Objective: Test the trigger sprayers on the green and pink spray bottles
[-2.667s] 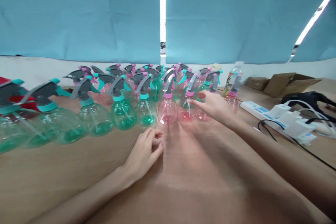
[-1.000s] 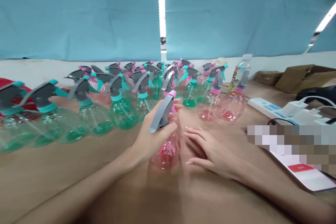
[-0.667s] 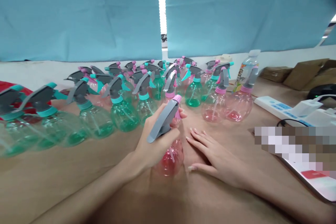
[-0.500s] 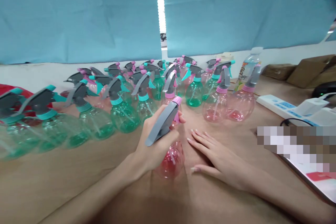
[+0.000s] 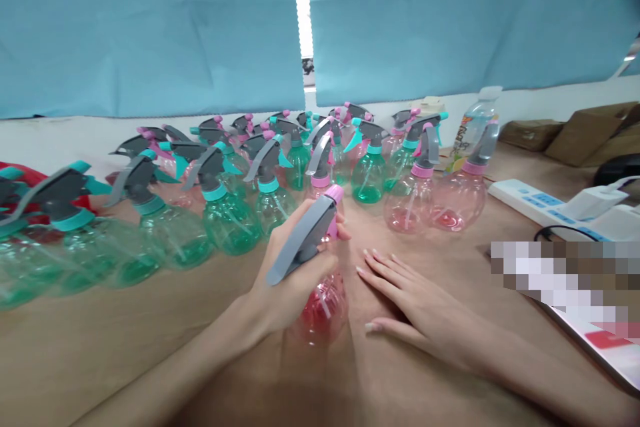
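My left hand (image 5: 290, 267) is wrapped round the neck and trigger of a pink spray bottle (image 5: 323, 313), whose grey head with a pink nozzle points up and away from me. The bottle is upright at the middle of the table, its clear pink body showing below my fingers and its neck hidden by them. To its right, my right hand (image 5: 410, 300) lies palm down on the tabletop with fingers spread, apart from the bottle and holding nothing. Just beyond my left hand stands another pink spray bottle (image 5: 321, 181), partly covered.
Green spray bottles (image 5: 233, 227) line the left, with more green and pink ones behind. Two pink bottles (image 5: 410, 203) stand at right, near a water bottle (image 5: 475, 127). Further right are a power strip (image 5: 530, 203), cardboard boxes (image 5: 585, 133) and a partly blurred flat device (image 5: 613, 340).
The held spray bottle and my left hand have shifted slightly left and towards me. The left-hand bottles appear a little further left in view. My right hand stays in place.
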